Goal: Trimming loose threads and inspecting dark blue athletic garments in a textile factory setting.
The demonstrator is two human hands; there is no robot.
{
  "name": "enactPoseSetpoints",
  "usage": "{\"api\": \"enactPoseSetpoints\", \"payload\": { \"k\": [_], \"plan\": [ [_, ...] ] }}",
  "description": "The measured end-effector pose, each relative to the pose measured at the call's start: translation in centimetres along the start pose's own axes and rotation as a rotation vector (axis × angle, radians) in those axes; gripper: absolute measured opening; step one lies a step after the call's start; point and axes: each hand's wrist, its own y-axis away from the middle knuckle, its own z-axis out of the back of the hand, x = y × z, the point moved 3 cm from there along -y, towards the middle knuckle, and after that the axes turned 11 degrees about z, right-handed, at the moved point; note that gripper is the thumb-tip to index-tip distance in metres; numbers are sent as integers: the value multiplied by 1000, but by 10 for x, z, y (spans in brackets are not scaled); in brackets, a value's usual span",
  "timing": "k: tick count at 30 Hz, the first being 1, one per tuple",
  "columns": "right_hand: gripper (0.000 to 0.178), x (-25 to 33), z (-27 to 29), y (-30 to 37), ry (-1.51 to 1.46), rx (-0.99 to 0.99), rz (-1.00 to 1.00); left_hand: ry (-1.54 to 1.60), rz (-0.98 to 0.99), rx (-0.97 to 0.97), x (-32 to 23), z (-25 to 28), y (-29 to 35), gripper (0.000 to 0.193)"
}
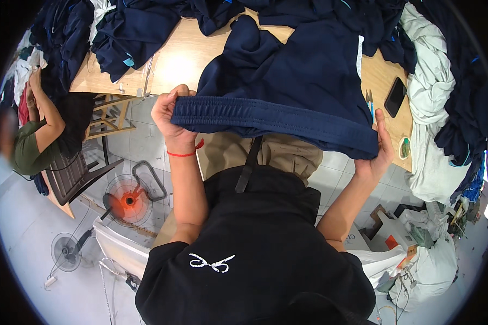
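Observation:
Navy trousers point(293, 70) with a gathered elastic waistband are stretched out before me, the legs lying away over the wooden table. My left hand point(171, 116) is closed round the left end of the waistband, its fingers curled over the top edge. At the other end my right hand point(382, 149) grips the waistband, part of its fingers hidden behind the cloth. A white strip shows along the right side of the trousers. Near my right hand, thread snips or small scissors point(369, 102) lie on the table, partly covered by the trousers.
A black phone point(396, 97) lies on the table point(179, 59) at the right. Piles of navy garments point(135, 38) ring the far edge, with pale cloth point(431, 81) at right. Two fans point(129, 200) stand at lower left. A co-worker point(35, 138) sits far left, handling cloth.

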Motion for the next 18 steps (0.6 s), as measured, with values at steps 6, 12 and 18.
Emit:
{"api": "enactPoseSetpoints", "payload": {
  "k": [6, 12, 18],
  "plan": [
    [44, 5, -4, 2, -18, -5, 29, -41, -54, -5, -3, 8, 0, 33],
    [50, 15, -1, -3, -195, 120, -82, 194, 112, -238, 6, -17, 2, 50],
    [51, 14, 6, -14, -546, 112, -380, 657, 205, 361, 14, -13, -7, 102]
  ]
}}
